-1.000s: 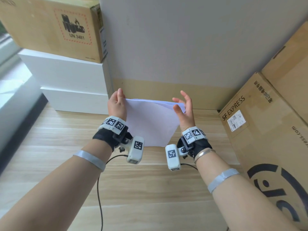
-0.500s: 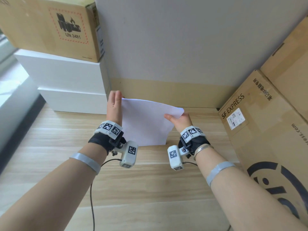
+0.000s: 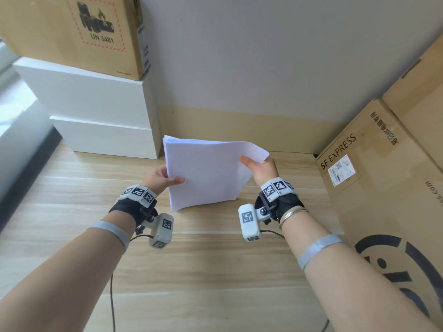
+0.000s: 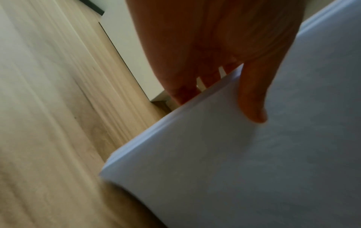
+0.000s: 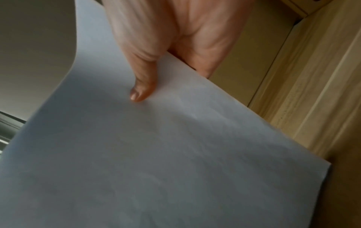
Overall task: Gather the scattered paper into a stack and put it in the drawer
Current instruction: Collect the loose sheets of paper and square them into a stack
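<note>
1. Gripping the paper stack (image 3: pixel 206 171) at its left edge, the left hand (image 3: pixel 159 179) has its thumb on top of the sheets and its fingers curled beneath them
2. Pinching the stack at its right edge, the right hand (image 3: pixel 261 170) lays its thumb on the top sheet while the other fingers go under, out of sight in the head view
3. Left wrist view: the thumb (image 4: pixel 252 95) presses the top sheet and the fingers (image 4: pixel 183 86) wrap under the edge of the stack (image 4: pixel 234 162), whose layered side shows several sheets
4. Right wrist view: the thumb (image 5: pixel 143 86) lies flat on the paper (image 5: pixel 146 154); the far left part of the sheets curls upward
5. The stack is held clear above the wooden surface (image 3: pixel 191 271), tilted, its far edge higher than its near edge
6. Containers: a cardboard box marked UN 3481 (image 3: pixel 79 32) sits closed on two stacked white boxes (image 3: pixel 96 111) at the left; what is in them cannot be told
7. At the right, a closed SF EXPRESS carton (image 3: pixel 378 188) leans beside another brown carton (image 3: pixel 422 99); their contents are hidden
8. No drawer shows in any view
</note>
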The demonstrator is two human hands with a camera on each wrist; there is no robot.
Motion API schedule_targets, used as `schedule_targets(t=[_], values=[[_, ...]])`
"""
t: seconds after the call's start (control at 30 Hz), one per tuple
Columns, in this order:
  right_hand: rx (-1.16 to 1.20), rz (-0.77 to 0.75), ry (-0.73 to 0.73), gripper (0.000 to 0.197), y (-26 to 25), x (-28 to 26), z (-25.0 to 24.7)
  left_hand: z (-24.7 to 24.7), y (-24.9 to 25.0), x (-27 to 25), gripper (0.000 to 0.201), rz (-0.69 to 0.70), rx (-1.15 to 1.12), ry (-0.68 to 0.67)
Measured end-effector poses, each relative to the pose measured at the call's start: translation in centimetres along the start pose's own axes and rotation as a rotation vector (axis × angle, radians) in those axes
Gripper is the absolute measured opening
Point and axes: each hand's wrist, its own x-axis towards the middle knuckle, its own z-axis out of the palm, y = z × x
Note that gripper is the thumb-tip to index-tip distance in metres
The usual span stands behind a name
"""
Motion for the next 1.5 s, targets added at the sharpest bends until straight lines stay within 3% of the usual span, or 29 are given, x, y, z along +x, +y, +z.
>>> schedule_targets(t=[0.13,0.33,0.47,0.63,0.77,0.83,0.93,1.03,1.13,1.3,1.5], values=[[0.033,0.005,-0.059,0.01,-0.1,-0.5,-0.4,0.5,-0.5,0.4,0.036,-0.069,0.036,0.015],[0.068,0.049,-0.137,0.032,1.4,-0.2,-0.9,1.7,-1.6,0.5,0.031,-0.067,0.221,0.06],[0.004,0.12,-0.192,0.036,3.0,-0.5,-0.5,2.2,-1.6,0.0,0.046,-0.072,0.207,0.069],[-0.001,0.09,-0.109,0.034,3.6,-0.3,-0.2,2.9,-1.3,-0.1,0.029,0.0,0.189,0.169],[0.017,0.069,-0.14,0.037,3.7,-0.1,-0.9,2.4,-1.6,-0.5,0.013,0.027,0.159,0.121],[-0.003,0.118,-0.168,0.037,4.5,-0.1,-1.0,2.1,-2.1,-0.7,0.027,-0.012,0.141,0.095],[-0.053,0.214,-0.167,0.035,6.6,0.0,-0.5,2.1,-2.8,-1.0,0.028,-0.051,0.138,0.072],[-0.102,0.258,-0.161,0.059,8.0,0.0,0.0,2.6,-3.6,-0.8,0.022,-0.071,0.166,0.075],[-0.139,0.216,-0.16,0.049,8.3,0.2,0.0,2.9,-3.6,-0.7,0.033,-0.056,0.25,0.082],[-0.123,0.225,-0.129,0.046,8.9,0.3,0.4,3.1,-3.9,-0.9,0.021,-0.039,0.225,0.098],[-0.232,0.236,-0.127,0.035,10.4,-0.1,1.0,3.9,-4.6,-0.7,0.037,-0.104,0.369,0.123]])
